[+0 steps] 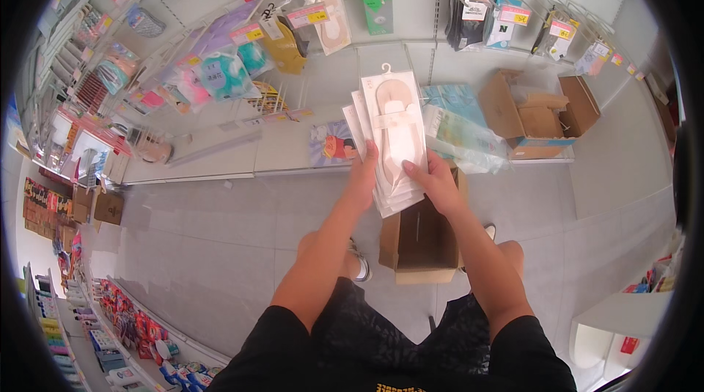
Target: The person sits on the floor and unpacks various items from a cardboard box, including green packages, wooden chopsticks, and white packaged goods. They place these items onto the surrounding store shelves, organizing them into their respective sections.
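Observation:
Between my two hands is a fanned stack of flat, clear-wrapped packs of beige no-show socks. The front pack has a plastic hook at its top. My left hand grips the stack along its left edge, thumb on the front. With my thumb across the lower front, my right hand holds the right edge. Below the stack, an open cardboard box stands on the floor between my feet; its inside looks dark. A similar sock pack hangs from a peg on the wall display ahead.
The bottom shelf carries a cartoon-printed pack, a plastic-wrapped bundle and an opened cardboard carton. Pegs with price tags jut out above, holding dark socks and bagged puffs. Stocked shelves stand at lower left.

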Available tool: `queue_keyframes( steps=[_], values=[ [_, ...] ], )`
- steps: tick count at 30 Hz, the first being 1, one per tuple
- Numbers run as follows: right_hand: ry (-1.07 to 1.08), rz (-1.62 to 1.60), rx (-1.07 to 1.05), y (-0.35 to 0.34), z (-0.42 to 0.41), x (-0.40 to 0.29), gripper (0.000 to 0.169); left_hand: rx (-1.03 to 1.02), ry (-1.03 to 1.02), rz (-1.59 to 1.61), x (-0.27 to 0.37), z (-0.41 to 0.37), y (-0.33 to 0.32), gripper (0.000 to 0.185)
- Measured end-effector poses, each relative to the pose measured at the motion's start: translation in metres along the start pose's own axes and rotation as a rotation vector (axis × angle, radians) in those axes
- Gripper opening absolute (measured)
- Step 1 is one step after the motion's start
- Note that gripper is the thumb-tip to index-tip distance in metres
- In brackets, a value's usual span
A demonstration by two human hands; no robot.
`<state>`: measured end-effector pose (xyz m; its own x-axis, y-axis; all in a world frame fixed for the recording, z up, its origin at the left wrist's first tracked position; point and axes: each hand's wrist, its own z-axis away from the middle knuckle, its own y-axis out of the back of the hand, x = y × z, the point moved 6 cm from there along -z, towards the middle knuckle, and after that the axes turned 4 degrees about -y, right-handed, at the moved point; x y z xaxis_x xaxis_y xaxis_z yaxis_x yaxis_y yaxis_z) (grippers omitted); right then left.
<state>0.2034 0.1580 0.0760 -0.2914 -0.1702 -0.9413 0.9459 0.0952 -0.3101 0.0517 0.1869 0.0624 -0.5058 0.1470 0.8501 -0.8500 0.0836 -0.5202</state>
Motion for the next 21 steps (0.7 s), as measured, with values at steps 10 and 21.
queue_keyframes(
  steps=[10,21],
  values=[
    [0.187,0.086,0.207,0.018,-0.043,-0.036,0.034,0.163,-0.184,-0.058,0.051,-0.044,0.058,0.069],
    [0.31,0.374,0.2,0.014,-0.125,-0.052,0.036,-0.213,-0.321,0.128,0.21,-0.122,0.022,0.068]
  ],
)
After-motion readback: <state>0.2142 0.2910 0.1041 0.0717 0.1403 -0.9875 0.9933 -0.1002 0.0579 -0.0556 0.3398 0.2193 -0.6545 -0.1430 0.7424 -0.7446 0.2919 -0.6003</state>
